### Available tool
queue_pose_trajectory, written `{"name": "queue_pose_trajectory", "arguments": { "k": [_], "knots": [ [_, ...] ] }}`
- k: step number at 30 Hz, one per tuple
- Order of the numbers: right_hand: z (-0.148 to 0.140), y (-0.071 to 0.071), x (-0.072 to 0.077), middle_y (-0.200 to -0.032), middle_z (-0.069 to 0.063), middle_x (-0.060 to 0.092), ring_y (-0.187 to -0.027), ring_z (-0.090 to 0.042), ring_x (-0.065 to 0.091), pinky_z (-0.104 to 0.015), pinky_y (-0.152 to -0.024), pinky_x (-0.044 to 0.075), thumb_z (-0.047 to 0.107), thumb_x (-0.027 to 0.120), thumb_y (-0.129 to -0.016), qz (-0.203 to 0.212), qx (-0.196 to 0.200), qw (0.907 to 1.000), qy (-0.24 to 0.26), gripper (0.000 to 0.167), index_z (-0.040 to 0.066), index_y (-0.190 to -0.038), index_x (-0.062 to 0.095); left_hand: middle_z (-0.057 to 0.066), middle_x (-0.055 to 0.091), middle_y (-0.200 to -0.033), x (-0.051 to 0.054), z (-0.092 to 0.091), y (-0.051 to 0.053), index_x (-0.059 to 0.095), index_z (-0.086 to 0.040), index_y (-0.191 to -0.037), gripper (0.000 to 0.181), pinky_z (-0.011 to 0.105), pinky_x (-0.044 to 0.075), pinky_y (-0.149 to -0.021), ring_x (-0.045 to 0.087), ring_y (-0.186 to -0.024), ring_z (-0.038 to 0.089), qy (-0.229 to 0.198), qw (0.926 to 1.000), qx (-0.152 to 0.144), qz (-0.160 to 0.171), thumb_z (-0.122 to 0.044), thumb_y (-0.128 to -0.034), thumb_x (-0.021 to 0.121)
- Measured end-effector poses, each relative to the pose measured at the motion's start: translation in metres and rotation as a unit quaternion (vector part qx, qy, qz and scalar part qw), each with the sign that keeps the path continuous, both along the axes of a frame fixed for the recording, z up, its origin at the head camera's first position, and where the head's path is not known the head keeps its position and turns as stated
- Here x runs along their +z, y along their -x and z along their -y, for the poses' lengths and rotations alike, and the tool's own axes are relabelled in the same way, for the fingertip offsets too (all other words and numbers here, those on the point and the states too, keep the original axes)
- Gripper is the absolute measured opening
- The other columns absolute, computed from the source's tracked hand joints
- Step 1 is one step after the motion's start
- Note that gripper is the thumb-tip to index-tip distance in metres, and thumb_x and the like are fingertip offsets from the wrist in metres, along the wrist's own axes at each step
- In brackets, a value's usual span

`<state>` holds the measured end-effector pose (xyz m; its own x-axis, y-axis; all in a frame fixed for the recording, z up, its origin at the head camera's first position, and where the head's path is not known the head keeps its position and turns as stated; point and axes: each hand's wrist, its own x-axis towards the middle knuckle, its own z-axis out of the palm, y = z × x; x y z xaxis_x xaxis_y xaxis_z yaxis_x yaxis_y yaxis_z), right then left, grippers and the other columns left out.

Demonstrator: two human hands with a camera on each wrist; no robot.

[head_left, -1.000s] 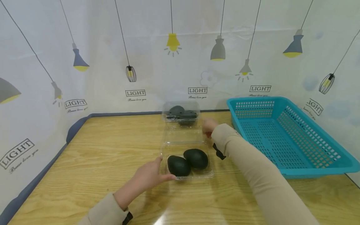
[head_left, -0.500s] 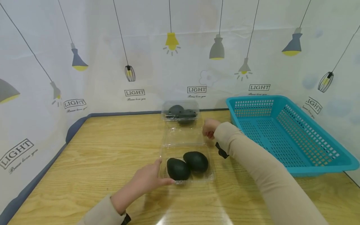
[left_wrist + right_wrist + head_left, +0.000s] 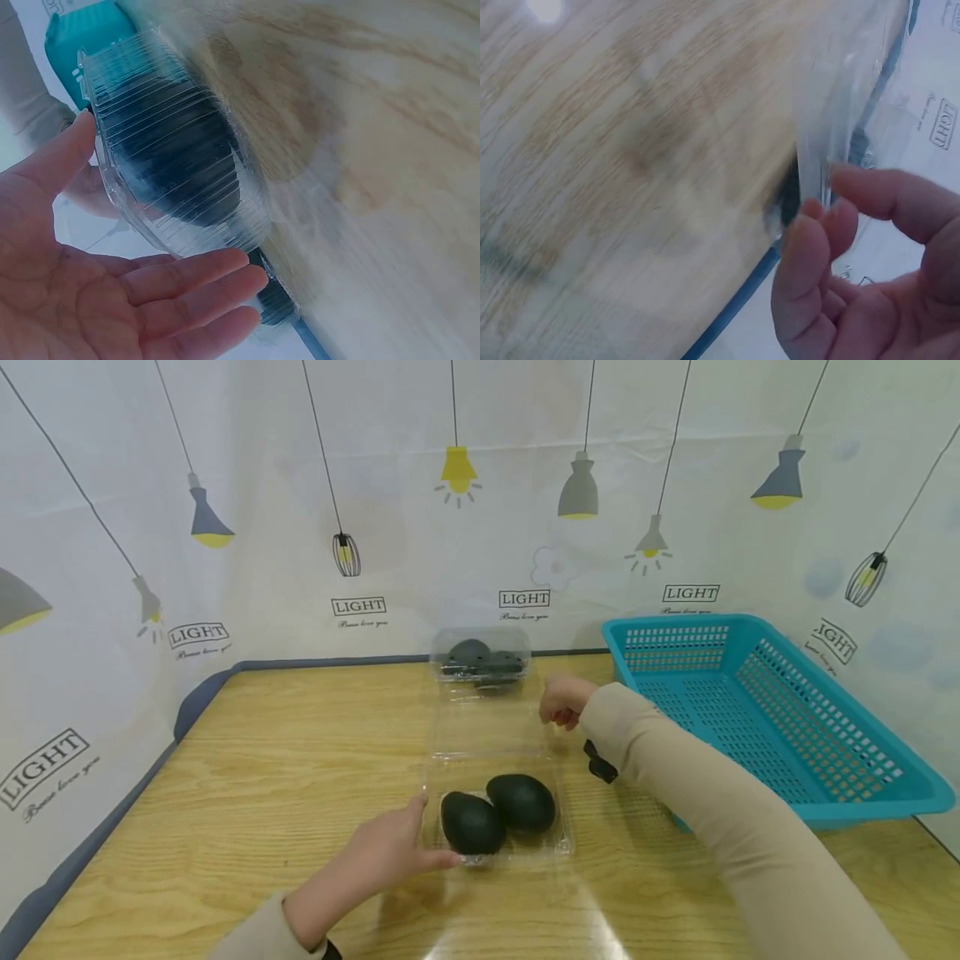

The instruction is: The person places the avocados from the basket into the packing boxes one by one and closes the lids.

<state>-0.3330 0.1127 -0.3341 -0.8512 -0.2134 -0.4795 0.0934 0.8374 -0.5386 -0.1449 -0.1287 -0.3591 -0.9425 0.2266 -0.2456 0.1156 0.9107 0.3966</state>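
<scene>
A clear plastic clamshell container (image 3: 564, 845) lies unfolded on the wooden table, with two dark, egg-shaped avocados (image 3: 521, 803) in its near half. My left hand (image 3: 378, 856) is at that half's left side, thumb at the near rim; its fingers look mostly straight in the left wrist view. At the right edge of the flat lid half (image 3: 487, 727), my right hand (image 3: 566, 700) has its fingers curled. The right wrist view shows its thumb and fingers (image 3: 844, 221) pinching the thin clear edge.
Behind the lid stands another clear clamshell (image 3: 482, 647) with dark avocados inside, close to the wall sheet. A turquoise perforated basket (image 3: 780, 810) sits on the right, beyond the right sleeve (image 3: 720, 802). Bare wood (image 3: 300, 735) shows to the left.
The container with its two avocados has slid slightly toward me, my left hand moving with it. My right hand has shifted a little to the right along the lid's edge.
</scene>
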Motion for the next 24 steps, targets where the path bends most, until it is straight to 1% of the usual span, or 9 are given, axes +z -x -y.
{"name": "queue_pose_trajectory", "arguments": {
  "k": [2,4,6,7,11,14,16,19,24],
  "knots": [
    [0.002,-0.002,0.003,-0.051,-0.001,0.037,-0.045,-0.011,0.037,-0.024,-0.045,0.042,-0.003,0.054,-0.080,-0.012,-0.011,0.9999,-0.005,0.012,0.004,-0.070,0.053,0.018,0.065,-0.097,0.000,0.000,-0.001,0.033,0.008,-0.137,0.099,0.037,0.051,-0.062,0.063,-0.078,0.024,-0.001,1.0000,-0.001,-0.005,-0.056,-0.0701,0.070],
    [0.004,-0.004,0.007,-0.052,-0.001,0.040,-0.047,-0.010,0.040,-0.023,-0.047,0.046,-0.002,0.055,-0.080,-0.022,-0.026,0.9994,-0.009,0.019,0.006,-0.065,0.049,0.020,0.064,-0.098,0.000,0.000,-0.003,0.033,0.008,-0.136,0.099,0.039,0.052,-0.063,0.063,-0.080,0.027,-0.001,0.9999,-0.003,-0.015,-0.056,-0.0701,0.070],
    [0.004,-0.005,0.010,-0.059,-0.002,0.043,-0.050,-0.010,0.043,-0.022,-0.049,0.047,-0.002,0.056,-0.081,-0.027,-0.038,0.9989,-0.002,0.004,0.000,-0.078,0.054,0.022,0.063,-0.103,0.000,-0.001,-0.004,0.034,0.009,-0.136,0.099,0.041,0.052,-0.066,0.063,-0.084,0.029,0.002,0.9997,-0.004,-0.025,-0.056,-0.0700,0.070],
    [0.004,-0.007,0.012,-0.064,-0.003,0.044,-0.052,-0.011,0.043,-0.022,-0.050,0.047,-0.001,0.055,-0.081,-0.027,-0.042,0.9987,0.005,0.006,-0.002,-0.087,0.055,0.023,0.062,-0.106,0.000,-0.001,-0.004,0.034,0.009,-0.135,0.098,0.042,0.052,-0.067,0.063,-0.086,0.031,0.004,0.9995,-0.004,-0.030,-0.056,-0.0700,0.070],
    [0.000,-0.013,0.019,-0.095,-0.013,0.049,-0.061,-0.013,0.046,-0.024,-0.055,0.049,0.009,0.052,-0.088,-0.033,-0.046,0.9969,0.054,0.043,-0.006,-0.126,0.039,0.022,0.062,-0.106,0.000,-0.002,-0.002,0.034,0.007,-0.136,0.098,0.040,0.052,-0.064,0.063,-0.085,0.029,0.007,0.9996,0.001,-0.027,-0.057,-0.0705,0.069],
    [-0.003,-0.020,0.028,-0.121,-0.021,0.043,-0.073,-0.017,0.051,-0.030,-0.064,0.052,0.021,0.046,-0.094,-0.039,-0.051,0.9935,0.094,0.048,-0.005,-0.132,0.033,0.021,0.063,-0.105,-0.001,-0.003,0.001,0.035,0.006,-0.136,0.097,0.037,0.051,-0.061,0.063,-0.080,0.027,0.003,0.9998,0.006,-0.021,-0.056,-0.0710,0.069],
    [-0.004,-0.026,0.035,-0.130,-0.023,0.038,-0.083,-0.022,0.054,-0.032,-0.068,0.052,0.030,0.043,-0.097,-0.046,-0.060,0.9901,0.118,0.052,-0.004,-0.134,0.029,0.022,0.063,-0.105,-0.002,-0.003,0.003,0.034,0.007,-0.136,0.096,0.036,0.050,-0.060,0.063,-0.078,0.025,0.004,0.9997,0.006,-0.022,-0.056,-0.0716,0.068],
    [-0.004,-0.037,0.047,-0.133,-0.023,0.035,-0.091,-0.027,0.053,-0.031,-0.066,0.051,0.040,0.037,-0.098,-0.049,-0.072,0.9848,0.150,0.056,-0.002,-0.134,0.028,0.018,0.064,-0.096,-0.002,-0.003,0.007,0.033,0.007,-0.137,0.097,0.032,0.047,-0.053,0.060,-0.068,0.019,0.004,0.9997,0.011,-0.020,-0.056,-0.0723,0.068],
    [-0.004,-0.060,0.058,-0.135,-0.023,0.032,-0.098,-0.032,0.053,-0.028,-0.059,0.051,0.047,0.031,-0.097,-0.058,-0.069,0.9775,0.191,0.063,0.000,-0.138,0.022,0.015,0.064,-0.093,0.000,-0.004,0.013,0.031,0.006,-0.139,0.097,0.029,0.042,-0.049,0.056,-0.064,0.016,0.006,0.9997,0.020,-0.012,-0.057,-0.0735,0.066]
  ]
}}
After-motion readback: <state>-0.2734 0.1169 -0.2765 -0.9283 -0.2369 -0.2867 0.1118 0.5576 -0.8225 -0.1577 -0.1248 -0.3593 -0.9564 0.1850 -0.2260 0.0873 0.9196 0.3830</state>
